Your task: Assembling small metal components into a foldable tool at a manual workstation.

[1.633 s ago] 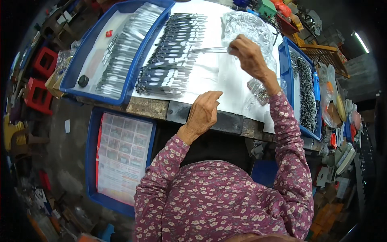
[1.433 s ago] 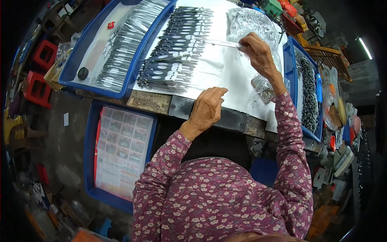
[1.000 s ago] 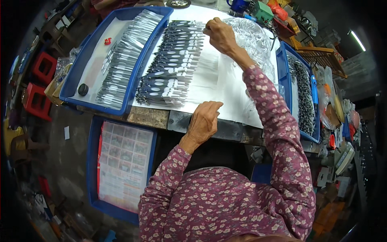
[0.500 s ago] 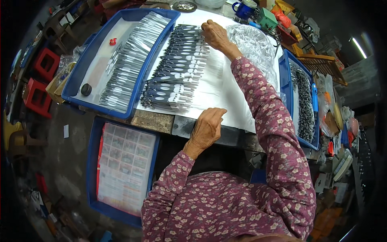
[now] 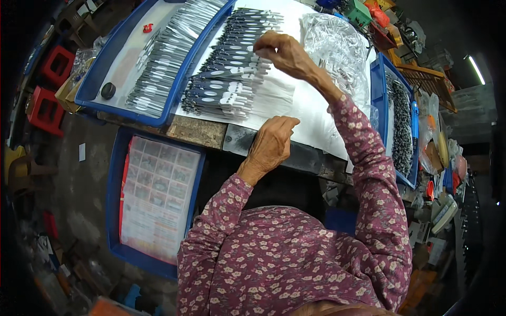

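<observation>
Rows of slim dark pieces with white ovals and pale, clear ends point(image 5: 221, 87) lie side by side on white sheeting point(image 5: 311, 110) over the table. Above the right ends of these rows is my right hand point(image 5: 287, 55), its fingers bent and drawn together. Whatever they may pinch is too small to make out. My left hand point(image 5: 269, 145) rests at the table's near edge, below the rows, fingers curled and thumb side toward the right. Its fingertips are partly hidden, and I cannot make out anything in them.
Left of the rows, a blue tray point(image 5: 171, 100) holds many slim silvery-grey pieces, a black round cap point(image 5: 108, 90) and a small red item point(image 5: 148, 28). Clear plastic bags point(image 5: 337, 52) lie to the right, beside another blue tray point(image 5: 416, 152). Below left stands a blue bin point(image 5: 112, 210) with printed sheets.
My right hand has come nearer along the rows, from their far end toward the middle. My left hand keeps to the table edge. The whole view has shifted a little.
</observation>
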The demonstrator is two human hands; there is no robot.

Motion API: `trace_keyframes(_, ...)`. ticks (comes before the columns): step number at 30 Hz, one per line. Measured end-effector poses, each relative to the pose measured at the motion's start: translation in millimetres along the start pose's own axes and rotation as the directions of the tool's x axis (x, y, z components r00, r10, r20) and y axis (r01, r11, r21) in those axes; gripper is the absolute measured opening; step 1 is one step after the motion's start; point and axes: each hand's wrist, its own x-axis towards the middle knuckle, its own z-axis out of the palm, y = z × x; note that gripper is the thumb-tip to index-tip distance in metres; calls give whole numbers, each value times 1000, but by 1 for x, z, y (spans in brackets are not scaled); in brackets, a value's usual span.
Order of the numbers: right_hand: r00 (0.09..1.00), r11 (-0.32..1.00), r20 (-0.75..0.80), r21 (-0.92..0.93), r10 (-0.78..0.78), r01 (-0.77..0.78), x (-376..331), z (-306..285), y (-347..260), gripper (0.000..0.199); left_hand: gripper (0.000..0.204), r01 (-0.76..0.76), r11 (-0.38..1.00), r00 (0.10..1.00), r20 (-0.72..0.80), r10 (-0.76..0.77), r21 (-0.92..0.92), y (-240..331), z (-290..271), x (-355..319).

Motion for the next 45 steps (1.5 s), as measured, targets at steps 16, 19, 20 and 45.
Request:
trace_keyframes(16,988,938,80,-313,-133,152,-4,32,-36,19,22,-3,999,1000,21,3,38,0,-2,-2)
trace_keyframes(19,986,936,101,-313,-137,162,-8,29,-38,18,23,3,999,999,36,-4,43,0,-2,-1)
trace_keyframes(20,987,933,97,-326,-129,154,-10,27,-44,18,23,4,999,999,34,-6,43,0,-2,-2)
trace_keyframes(45,976,980,-129,123,174,-158,-82,15,-32,15,15,59,998,997,51,-60,34,4,-1,2)
